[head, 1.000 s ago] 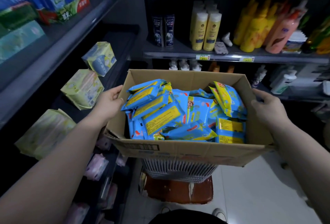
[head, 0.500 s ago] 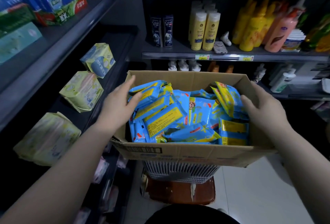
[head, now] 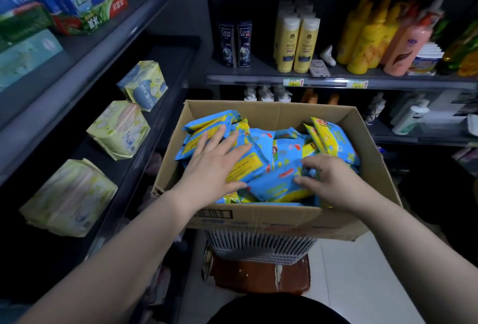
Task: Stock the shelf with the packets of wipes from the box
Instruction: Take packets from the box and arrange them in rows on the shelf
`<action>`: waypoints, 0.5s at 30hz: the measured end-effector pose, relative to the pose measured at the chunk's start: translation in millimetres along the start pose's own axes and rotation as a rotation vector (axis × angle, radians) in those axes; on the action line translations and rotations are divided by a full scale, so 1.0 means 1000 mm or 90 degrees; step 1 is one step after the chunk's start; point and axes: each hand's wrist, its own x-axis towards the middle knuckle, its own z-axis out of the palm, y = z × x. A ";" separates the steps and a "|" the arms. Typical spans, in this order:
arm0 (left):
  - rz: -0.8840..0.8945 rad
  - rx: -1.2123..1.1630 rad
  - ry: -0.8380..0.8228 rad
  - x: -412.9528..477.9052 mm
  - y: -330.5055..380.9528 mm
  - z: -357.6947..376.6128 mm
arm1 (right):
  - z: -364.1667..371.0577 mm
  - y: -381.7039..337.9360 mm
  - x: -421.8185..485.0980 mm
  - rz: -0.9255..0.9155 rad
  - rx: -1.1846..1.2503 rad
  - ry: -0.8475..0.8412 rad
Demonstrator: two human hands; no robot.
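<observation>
An open cardboard box (head: 282,217) stands in front of me on a slatted basket, filled with several blue and yellow packets of wipes (head: 274,153). My left hand (head: 214,166) lies flat with spread fingers on the packets at the box's left side. My right hand (head: 328,181) is inside the box on the right, its fingers curled onto a blue packet (head: 279,186) near the front. The dark shelf (head: 165,106) to my left carries three pale yellow-green packs.
Pale packs (head: 119,129) sit spaced along the left shelf, with tissue packs (head: 77,0) on the shelf above. Shampoo and lotion bottles (head: 297,39) line the far shelves. The basket (head: 261,248) rests on a brown stool over a white tile floor.
Both hands left the box's side walls and moved inward onto the packets. The left hand flattened on the left stack; the right hand's fingers curled onto a blue packet.
</observation>
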 end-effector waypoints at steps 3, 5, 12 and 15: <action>0.009 0.037 -0.007 0.002 0.002 -0.001 | -0.009 0.001 0.001 0.061 0.118 0.096; 0.016 0.045 -0.002 0.003 0.002 0.001 | -0.011 0.011 0.005 0.108 0.208 0.110; -0.024 -0.008 0.173 0.007 0.000 -0.001 | -0.020 0.027 0.008 0.173 0.446 0.180; -0.018 -0.086 0.242 0.006 0.000 -0.021 | -0.030 0.027 0.009 0.166 0.487 0.202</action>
